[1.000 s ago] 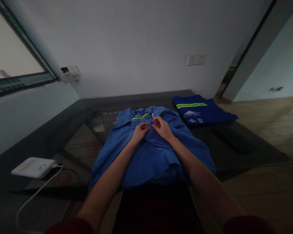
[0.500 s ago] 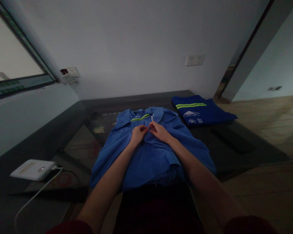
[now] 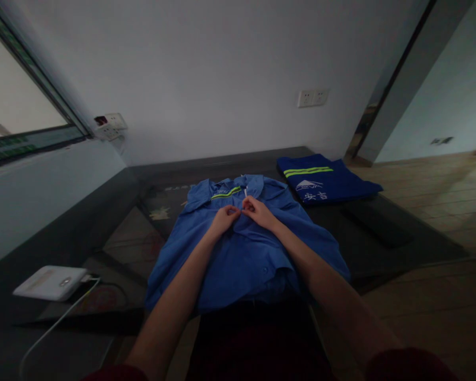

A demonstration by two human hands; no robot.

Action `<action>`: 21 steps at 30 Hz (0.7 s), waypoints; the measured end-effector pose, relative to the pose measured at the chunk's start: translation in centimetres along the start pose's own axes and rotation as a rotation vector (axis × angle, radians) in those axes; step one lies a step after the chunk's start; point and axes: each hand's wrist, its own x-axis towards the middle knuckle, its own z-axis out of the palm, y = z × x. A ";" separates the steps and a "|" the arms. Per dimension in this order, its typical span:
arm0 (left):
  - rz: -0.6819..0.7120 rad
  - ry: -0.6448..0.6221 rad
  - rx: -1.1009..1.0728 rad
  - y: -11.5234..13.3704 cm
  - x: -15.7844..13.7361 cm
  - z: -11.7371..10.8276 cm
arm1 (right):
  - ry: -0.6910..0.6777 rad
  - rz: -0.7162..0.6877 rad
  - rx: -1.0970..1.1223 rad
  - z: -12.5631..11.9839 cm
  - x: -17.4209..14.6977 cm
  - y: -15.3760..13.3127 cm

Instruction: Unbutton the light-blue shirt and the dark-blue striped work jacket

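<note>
A blue work jacket [image 3: 241,270] lies front up on the dark table, its collar pointing away from me and a yellow-green stripe showing inside the neck. Both hands meet over its front opening, below the collar. My left hand [image 3: 224,219] pinches the jacket's front edge with thumb and fingers. Close beside it, my right hand [image 3: 257,212] is closed in a pinch on the other side of the same opening. The small part between the fingertips, perhaps a button, is too dim to make out. Lower on the front, one round button shows near the hem.
A folded dark blue garment [image 3: 329,180] with yellow-green stripes and white print lies at the back right. In front of it rests a dark flat object [image 3: 376,225]. A white power bank [image 3: 51,283] with a cable sits at the left. The table [image 3: 432,238] ends at the right.
The hands stay at the same place on the jacket front; the fingertips have shifted only slightly. The whole view has moved a little.
</note>
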 end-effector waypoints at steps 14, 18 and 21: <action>0.233 -0.086 0.217 0.3 -0.2 0.4 | -0.033 0.156 0.192 0.0 0.1 0.9; 0.220 -0.125 0.175 0.4 -0.2 0.3 | -0.004 0.052 0.096 0.1 0.1 0.9; 0.193 -0.155 0.133 0.4 -0.2 0.2 | -0.020 0.017 0.095 0.0 0.2 0.8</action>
